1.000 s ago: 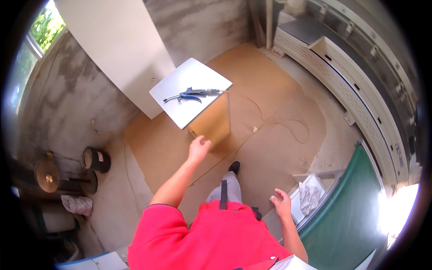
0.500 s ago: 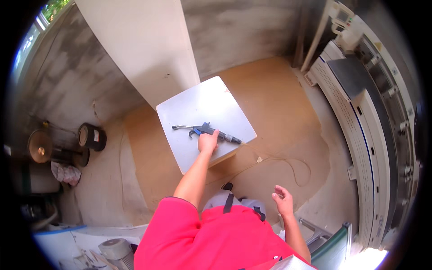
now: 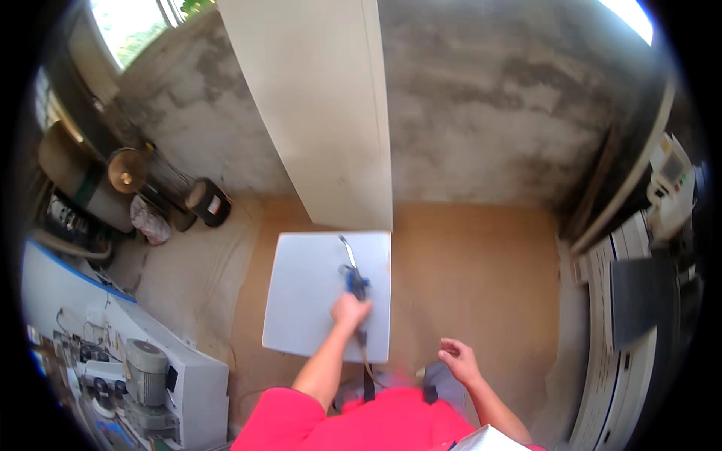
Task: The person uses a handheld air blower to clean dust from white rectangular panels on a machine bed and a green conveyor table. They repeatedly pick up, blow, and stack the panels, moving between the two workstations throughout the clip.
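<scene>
My left hand (image 3: 350, 310) has its fingers wrapped round the blue air gun (image 3: 353, 279) on the white worktop (image 3: 301, 301) — nozzle pointing away; my right hand (image 3: 459, 361) hangs loosely open, holding nothing.

At the centre of the frame, the left hand (image 3: 350, 310) is closed around the grip of a blue air blow gun with a thin bent metal nozzle (image 3: 352, 275), which lies on a square pale grey panel (image 3: 304, 301) resting over the brown fibreboard floor sheet (image 3: 466, 278). A hose trails from the gun toward the lower edge. The right hand (image 3: 459, 360) hangs with loosely curled fingers at lower centre right, holding nothing. A tall cream board (image 3: 323, 105) leans against the rough concrete wall (image 3: 496, 105) at the top. A black cylindrical can (image 3: 207, 202) stands at left.
</scene>
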`<state>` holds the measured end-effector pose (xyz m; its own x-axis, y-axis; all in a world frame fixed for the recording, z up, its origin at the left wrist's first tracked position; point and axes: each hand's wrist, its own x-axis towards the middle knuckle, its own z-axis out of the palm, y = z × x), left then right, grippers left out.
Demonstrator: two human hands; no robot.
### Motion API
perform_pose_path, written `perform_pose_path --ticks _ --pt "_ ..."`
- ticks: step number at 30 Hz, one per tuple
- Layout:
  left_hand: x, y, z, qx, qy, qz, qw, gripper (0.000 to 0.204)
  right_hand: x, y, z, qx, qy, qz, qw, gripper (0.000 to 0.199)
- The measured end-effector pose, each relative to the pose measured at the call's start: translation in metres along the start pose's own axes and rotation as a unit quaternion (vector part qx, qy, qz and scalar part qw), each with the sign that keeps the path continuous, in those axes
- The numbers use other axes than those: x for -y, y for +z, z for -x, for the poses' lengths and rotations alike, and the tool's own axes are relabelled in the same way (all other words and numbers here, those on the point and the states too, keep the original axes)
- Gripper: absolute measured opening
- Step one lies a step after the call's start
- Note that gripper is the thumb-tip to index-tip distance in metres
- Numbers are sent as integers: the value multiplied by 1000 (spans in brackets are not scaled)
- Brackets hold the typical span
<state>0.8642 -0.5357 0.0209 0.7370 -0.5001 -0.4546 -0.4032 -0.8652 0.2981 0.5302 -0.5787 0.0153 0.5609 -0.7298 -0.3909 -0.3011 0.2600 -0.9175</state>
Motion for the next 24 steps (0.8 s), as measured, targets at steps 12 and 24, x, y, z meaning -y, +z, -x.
perform_pose_path --ticks 12,24 --pt "-260 -42 45 -106 413 210 880 28 231 -80 -199 212 -248 -84 942 66" --pt "-299 -134 -155 -172 385 403 812 14 357 -128 -391 99 -327 -92 935 33"
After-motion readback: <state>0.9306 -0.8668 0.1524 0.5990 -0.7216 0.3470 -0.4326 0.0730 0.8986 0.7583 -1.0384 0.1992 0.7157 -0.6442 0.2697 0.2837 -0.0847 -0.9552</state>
